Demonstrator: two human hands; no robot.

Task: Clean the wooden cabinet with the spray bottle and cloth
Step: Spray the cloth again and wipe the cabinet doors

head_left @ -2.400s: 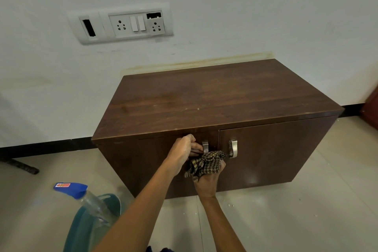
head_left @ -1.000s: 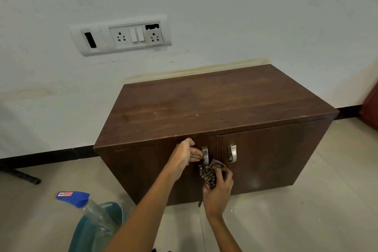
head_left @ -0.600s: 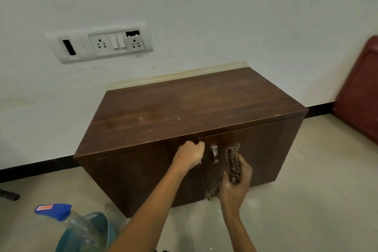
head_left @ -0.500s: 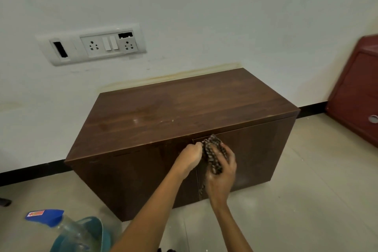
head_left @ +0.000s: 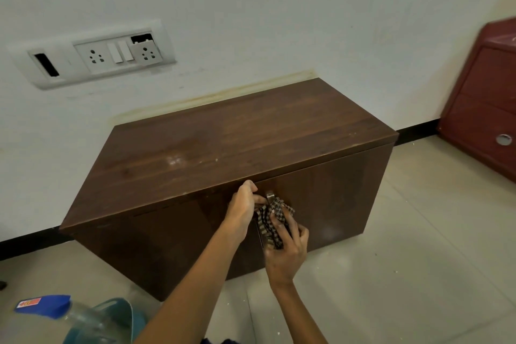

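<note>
Nearest, bottom left: the clear plastic spray bottle with the blue trigger head (head_left: pixel 42 306) stands untouched by a teal plastic tub (head_left: pixel 122 313), in it or beside it, I cannot tell, and well apart from both hands. It looks light and slick, and the neck under the trigger is the place to grab.

Up the arms: the right hand (head_left: pixel 284 251) has its fingers clenched round the bunched brown-and-cream checked cloth (head_left: pixel 273 218), pressing it to the cabinet front just below a small silver metal handle (head_left: pixel 269 196). The cloth is soft and limp and will mould to any shape, so a full fistful suits it best.

The left hand (head_left: pixel 243 211) touches the cloth, fingers curled onto the left door (head_left: pixel 167 237) at the seam. Whether they hook a handle or the door's edge is hidden.

Then the dark brown wooden cabinet (head_left: pixel 237 131), low and boxy, on the floor against the white wall. It looks stiff and heavy, unlikely to shift under rubbing. The front is glossy. The top carries pale specks and a whitish smear towards its front.

Beyond are a white socket panel (head_left: pixel 95 56) and, far right, a dark red cabinet (head_left: pixel 485 109).
</note>
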